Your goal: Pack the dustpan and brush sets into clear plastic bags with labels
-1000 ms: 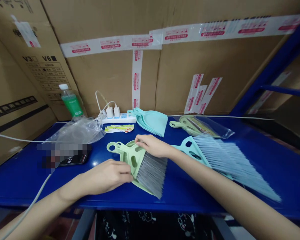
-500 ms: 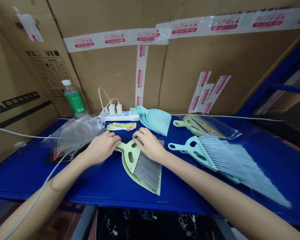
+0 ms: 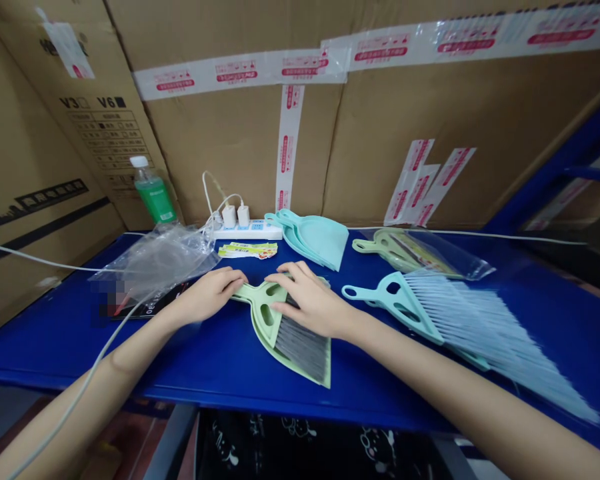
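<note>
A light green hand brush (image 3: 305, 343) with grey bristles lies on top of a matching green dustpan (image 3: 285, 362), their handles lined up toward the left. My left hand (image 3: 211, 293) is closed around the handle end, thumb and fingers pinching it. Across the top of the brush head rests my right hand (image 3: 313, 300), its thumb apart from the stretched fingers, covering part of the bristles. To the right is a light blue hand brush (image 3: 415, 307) with long pale bristles, lying over a light blue piece that is mostly hidden.
Light blue dustpans (image 3: 320, 237) are stacked at the back beside a white power strip (image 3: 250, 231) and small printed cards (image 3: 247, 250). A bagged green brush set (image 3: 405, 250) lies back right. At left are clear plastic bags (image 3: 165, 250), a green-labelled bottle (image 3: 155, 193) and a white cable (image 3: 87, 373).
My right hand has loosened over the green brush, its thumb and fingers now spread wider. My left hand keeps hold of the handle. The whole view has shifted slightly.
</note>
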{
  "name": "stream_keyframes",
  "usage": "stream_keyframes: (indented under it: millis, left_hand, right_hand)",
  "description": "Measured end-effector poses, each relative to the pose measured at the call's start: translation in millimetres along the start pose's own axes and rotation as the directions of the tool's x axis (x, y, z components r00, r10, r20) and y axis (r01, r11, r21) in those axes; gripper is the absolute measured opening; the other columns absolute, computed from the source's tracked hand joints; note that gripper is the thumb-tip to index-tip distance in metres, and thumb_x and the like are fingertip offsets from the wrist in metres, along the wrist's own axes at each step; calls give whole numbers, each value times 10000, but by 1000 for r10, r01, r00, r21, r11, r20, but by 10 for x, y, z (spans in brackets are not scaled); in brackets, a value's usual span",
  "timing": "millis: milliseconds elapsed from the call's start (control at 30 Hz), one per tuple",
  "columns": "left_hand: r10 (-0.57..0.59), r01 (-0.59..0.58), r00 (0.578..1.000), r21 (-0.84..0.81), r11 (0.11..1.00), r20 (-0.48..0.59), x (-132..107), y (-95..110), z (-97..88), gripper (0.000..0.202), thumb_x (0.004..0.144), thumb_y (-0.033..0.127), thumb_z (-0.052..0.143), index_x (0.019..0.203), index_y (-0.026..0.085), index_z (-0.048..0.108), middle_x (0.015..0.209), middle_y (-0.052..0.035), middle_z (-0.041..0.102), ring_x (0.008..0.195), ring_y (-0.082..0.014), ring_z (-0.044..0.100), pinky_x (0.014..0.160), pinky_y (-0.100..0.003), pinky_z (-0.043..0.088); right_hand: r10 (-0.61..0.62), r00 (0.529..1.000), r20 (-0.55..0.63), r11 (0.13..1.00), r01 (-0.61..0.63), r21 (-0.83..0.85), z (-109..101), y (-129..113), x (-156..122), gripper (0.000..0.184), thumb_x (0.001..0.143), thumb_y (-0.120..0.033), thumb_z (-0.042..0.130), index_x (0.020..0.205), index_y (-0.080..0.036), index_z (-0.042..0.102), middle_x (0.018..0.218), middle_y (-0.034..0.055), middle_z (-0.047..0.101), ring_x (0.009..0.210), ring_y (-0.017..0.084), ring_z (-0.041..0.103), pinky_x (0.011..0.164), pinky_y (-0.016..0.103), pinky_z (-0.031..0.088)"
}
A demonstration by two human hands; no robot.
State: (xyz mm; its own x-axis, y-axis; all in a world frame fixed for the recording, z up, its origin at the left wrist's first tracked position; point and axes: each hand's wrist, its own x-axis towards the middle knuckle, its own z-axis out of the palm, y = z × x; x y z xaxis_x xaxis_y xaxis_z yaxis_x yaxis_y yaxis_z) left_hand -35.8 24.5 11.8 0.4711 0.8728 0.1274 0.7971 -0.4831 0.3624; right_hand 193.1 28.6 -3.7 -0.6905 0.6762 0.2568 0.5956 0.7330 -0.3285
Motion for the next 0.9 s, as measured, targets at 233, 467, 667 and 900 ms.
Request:
stream_keyframes:
  millis: [233,467,667,900]
  left_hand:
    - [-17,22,999,-142,990,36,10,19,40,321,913,340,319,873,175,591,827,-17,607,789,-166,557,742,-300,455]
    - [-62,149,978,-463,874,199,17,49,120,404,895,503,388,827,154,579,605,58,438,453,-73,373,431,-195,322]
    - [-50,186,969,-579,794,243,7,88,146,462,868,544,463,960,129,643,543,65,442,403,-56,350,361,-168,240]
    - [-43,210,962,-627,750,271,-24,100,164,443,855,514,509,1031,139,666,569,54,482,426,-53,388,367,-159,282]
  right_hand:
    - [14,950,312,998,-32,52,-35,-24,-193,719,947,-541,364,1520,-157,158,1583,174,6,1436,321,-71,1138,571,82]
    - [-4,932,363,989,-51,142,-97,20,-273,802,905,-617,405,1524,-200,111,1566,141,-113,1411,332,-150,1126,586,19]
    - [-16,928,371,983,-53,176,-124,61,-325,822,883,-629,436,1523,-228,112,1568,129,-119,1411,364,-125,1112,614,14]
    - [-57,921,386,980,-22,199,-132,83,-349,829,874,-624,457,1522,-214,142,1567,138,-107,1409,360,-128,1114,611,27]
